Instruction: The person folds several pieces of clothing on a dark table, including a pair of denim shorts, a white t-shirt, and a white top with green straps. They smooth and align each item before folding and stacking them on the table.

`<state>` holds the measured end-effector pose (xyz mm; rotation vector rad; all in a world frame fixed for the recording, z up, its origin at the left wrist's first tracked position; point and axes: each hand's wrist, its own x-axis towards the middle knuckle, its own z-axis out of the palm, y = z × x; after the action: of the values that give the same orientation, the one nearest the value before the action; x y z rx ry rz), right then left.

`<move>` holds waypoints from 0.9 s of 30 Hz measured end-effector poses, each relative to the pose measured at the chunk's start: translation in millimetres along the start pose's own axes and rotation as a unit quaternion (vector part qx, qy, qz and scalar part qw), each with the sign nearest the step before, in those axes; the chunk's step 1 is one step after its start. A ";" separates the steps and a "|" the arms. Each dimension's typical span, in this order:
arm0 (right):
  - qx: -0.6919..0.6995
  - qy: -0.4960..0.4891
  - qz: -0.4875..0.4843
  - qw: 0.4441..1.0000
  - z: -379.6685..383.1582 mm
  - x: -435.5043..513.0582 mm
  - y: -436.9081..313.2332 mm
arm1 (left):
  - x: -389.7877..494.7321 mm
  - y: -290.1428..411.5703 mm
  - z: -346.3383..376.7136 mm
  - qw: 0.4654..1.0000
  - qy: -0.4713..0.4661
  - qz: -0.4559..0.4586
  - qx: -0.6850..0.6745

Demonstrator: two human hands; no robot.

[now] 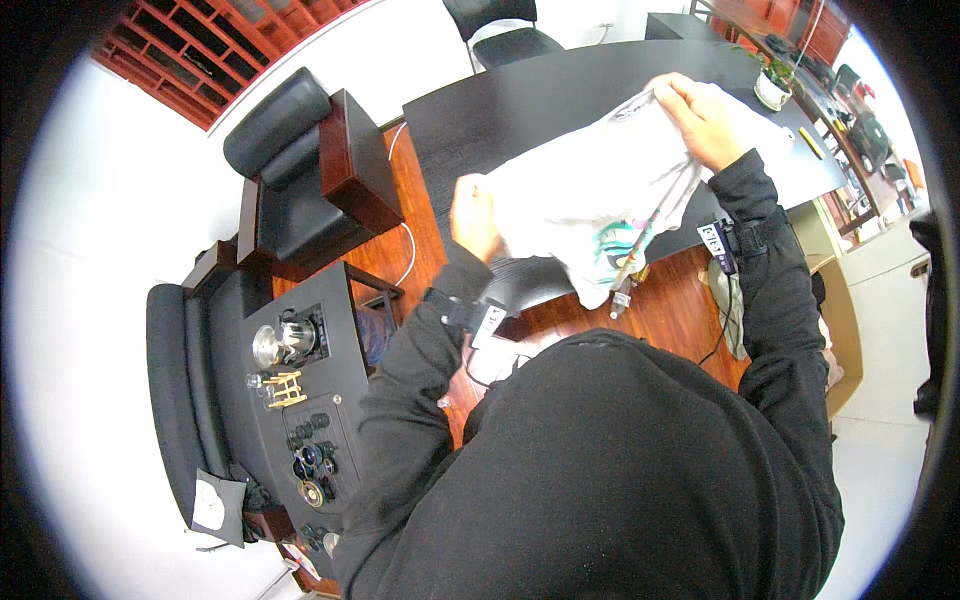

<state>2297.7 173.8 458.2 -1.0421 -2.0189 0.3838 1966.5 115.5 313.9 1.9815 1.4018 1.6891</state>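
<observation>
A white cloth garment with a teal and pink print is stretched between my two hands above the black tabletop. My left hand grips its left edge with curled fingers. At the upper right, my right hand pinches a corner between thumb and fingers, near some dark marking on the cloth. The printed part hangs down towards me, past the table's near edge, and hides part of the table. Both wrists carry strapped devices over black sleeves.
A potted plant and a yellow marker-like object are on the table's right part. To the left stand a black armchair and a low tea table with a metal kettle. A plastic bottle shows below the garment.
</observation>
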 end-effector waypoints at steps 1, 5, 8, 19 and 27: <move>-0.014 -0.025 0.015 0.999 0.7 -1.8 3.3 | 8.8 -3.6 -16.4 0.995 0.002 -0.057 -0.081; 0.053 -0.135 0.106 0.984 17.4 -20.4 -10.7 | 35.8 -3.7 -107.2 0.984 -0.003 -0.076 -0.163; 0.189 -0.220 0.149 0.945 31.5 -40.0 -47.2 | 41.9 13.1 -171.7 0.999 -0.036 0.013 -0.019; 0.058 -0.261 0.085 0.960 26.6 -39.9 -55.1 | 59.9 32.7 -182.6 0.996 -0.027 0.059 0.061; 0.261 -0.145 0.194 0.934 51.2 -32.4 -20.3 | 47.6 15.8 -199.7 0.997 -0.038 -0.023 0.063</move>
<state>2257.6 140.6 421.1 -1.0736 -1.7869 1.2752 1801.5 59.3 423.4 2.0378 1.5488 1.5231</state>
